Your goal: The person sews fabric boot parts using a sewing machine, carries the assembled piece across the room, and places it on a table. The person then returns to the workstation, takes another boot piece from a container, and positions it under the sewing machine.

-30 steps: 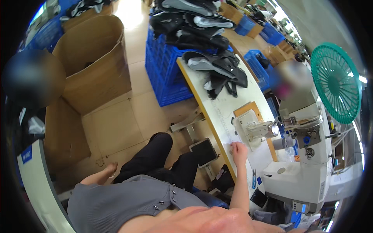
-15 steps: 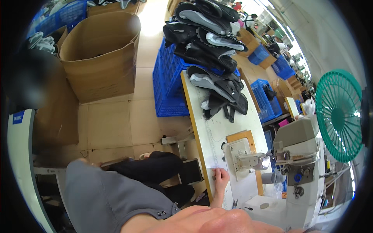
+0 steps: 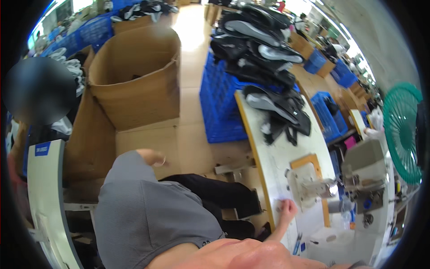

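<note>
- Your white table [image 3: 268, 154] bears the sewing machine [image 3: 369, 201], presumably for easy reach.
- Black-and-grey pieces [image 3: 280, 110] lie at the table's far end, likely to stay off the machine.
- Your right hand [image 3: 288, 207], fingers curled, rests near the machine; I cannot tell whether it grips anything.
- Your left hand [image 3: 153, 158] hangs over the floor [image 3: 190, 139], too blurred to judge.

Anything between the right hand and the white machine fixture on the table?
Nothing visible. The right hand is right beside the white machine fixture. The black-and-grey pieces lie farther up the tabletop, and the snips lie nearer the person, both off that line.
</note>
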Available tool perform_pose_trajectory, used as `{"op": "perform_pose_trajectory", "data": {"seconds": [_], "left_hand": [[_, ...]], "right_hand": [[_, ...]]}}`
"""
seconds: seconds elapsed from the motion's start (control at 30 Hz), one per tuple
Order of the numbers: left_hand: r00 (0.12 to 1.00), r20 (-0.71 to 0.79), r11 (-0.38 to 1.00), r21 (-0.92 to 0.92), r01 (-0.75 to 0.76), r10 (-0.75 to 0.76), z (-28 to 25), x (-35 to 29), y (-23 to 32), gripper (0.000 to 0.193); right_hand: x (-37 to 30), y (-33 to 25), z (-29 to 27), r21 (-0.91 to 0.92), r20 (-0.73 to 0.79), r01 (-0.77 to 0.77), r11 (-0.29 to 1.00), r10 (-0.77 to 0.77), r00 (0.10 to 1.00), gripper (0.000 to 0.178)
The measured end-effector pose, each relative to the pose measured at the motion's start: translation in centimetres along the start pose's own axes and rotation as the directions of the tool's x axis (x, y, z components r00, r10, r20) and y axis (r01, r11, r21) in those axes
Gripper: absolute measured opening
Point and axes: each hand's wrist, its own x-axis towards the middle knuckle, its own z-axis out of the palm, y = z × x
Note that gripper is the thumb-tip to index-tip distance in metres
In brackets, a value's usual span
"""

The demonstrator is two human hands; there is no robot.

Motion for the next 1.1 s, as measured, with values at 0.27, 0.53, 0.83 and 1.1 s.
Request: {"op": "perform_pose_trajectory", "data": {"seconds": [0.27,0.53,0.83,1.1], "left_hand": [[0.844,-0.485,0.941,0.114,0.32,-0.228,-22.2,15.4,-14.0,0.056],[0.929,-0.279,0.967,-0.137,0.212,-0.244,-19.8,17.6,-16.2,0.02],[0.821,-0.563,0.95,-0.195,-0.243,0.094,-17.9,7.3,-5.6,0.017],[0.745,-0.638,0.913,-0.161,-0.376,0.194,-18.4,-6.0,5.5,0.022]], "right_hand": [[-0.5,1.8,0.5,0.041,-0.02,-0.062,0.997,0.063,0.998,0.025],[-0.6,0.5,1.0,-0.16,-0.073,-0.204,0.966,0.194,0.978,0.024],[-0.3,-0.6,1.3,-0.008,-0.027,-0.179,0.984,0.179,0.983,0.019],[-0.3,-0.2,1.6,-0.01,-0.026,-0.109,0.994,0.109,0.994,0.015]]}}
